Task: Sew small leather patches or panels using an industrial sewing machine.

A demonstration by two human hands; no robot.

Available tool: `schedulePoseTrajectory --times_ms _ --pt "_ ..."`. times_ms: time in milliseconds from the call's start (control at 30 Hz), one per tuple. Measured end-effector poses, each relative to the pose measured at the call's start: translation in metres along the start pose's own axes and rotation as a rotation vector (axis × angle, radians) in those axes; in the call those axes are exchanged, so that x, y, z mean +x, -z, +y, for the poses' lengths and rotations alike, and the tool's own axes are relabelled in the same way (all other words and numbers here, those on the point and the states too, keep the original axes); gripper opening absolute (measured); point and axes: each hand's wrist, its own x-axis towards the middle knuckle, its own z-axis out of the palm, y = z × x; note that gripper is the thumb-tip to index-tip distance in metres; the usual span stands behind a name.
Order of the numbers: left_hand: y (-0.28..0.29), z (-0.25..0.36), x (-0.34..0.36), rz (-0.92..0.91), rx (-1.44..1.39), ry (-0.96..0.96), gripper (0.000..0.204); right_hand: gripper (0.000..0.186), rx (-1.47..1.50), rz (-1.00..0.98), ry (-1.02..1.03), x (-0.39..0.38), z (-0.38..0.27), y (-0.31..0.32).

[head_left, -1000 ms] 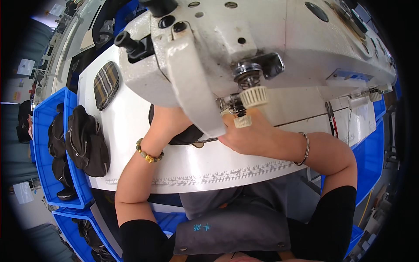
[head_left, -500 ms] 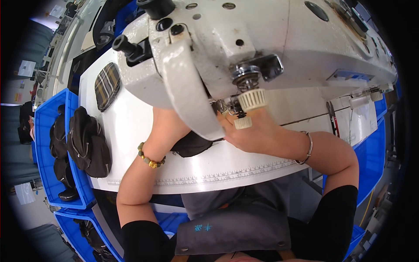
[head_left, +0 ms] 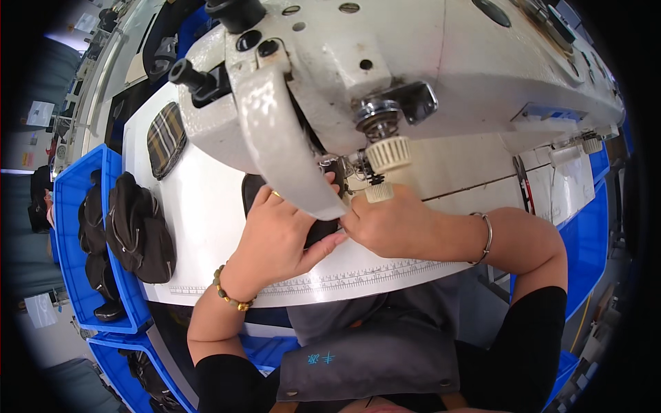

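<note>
A white sewing machine spreads over the top of the head view, partly hiding both hands and the work. Under its head lies a dark fabric piece, with one edge showing left of my fingers. My left hand, wearing a beaded bracelet, rests on that piece with its fingers stretched out and its thumb apart. Close beside the needle area, my right hand has its fingers curled together at the piece's right edge, pinching it. The machine's curved white lever covers some of the fingertips.
A plaid fabric piece lies at the table's far left. Dark pouches lean by a blue bin holding more of them. Red-handled snips lie right of the machine. A ruler strip follows the front edge.
My left hand has come back toward me from under the machine head, its fingers now spread over the dark piece. My right hand has shifted slightly nearer. The view has tilted a little.
</note>
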Motion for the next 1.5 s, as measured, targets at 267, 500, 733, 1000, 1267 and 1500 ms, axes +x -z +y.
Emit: schedulePoseTrajectory --times_ms 267,500,733,1000,1267,1500 --pt "-0.005 -0.004 -0.001 -0.116 0.040 0.006 0.039 0.009 -0.001 -0.069 -0.023 0.001 -0.001 0.006" --pt "-0.010 -0.003 0.008 0.000 0.014 -0.011 0.037 0.009 -0.008 -0.103 -0.022 0.000 0.003 0.006" --pt "-0.013 -0.008 0.008 0.016 0.022 0.031 0.038 0.008 -0.095 -0.061 -0.009 -0.001 0.009 -0.001" --pt "-0.015 -0.006 0.005 0.013 0.032 0.006 0.027 0.008 -0.042 -0.049 0.065 -0.004 -0.002 0.008" --pt "-0.018 -0.006 0.006 0.047 0.008 0.017 0.023 0.008 -0.025 -0.068 0.057 -0.003 -0.003 0.009" --pt "-0.022 -0.015 0.010 0.102 0.060 0.007 0.023 0.008 -0.063 -0.108 0.034 -0.001 -0.002 0.008"
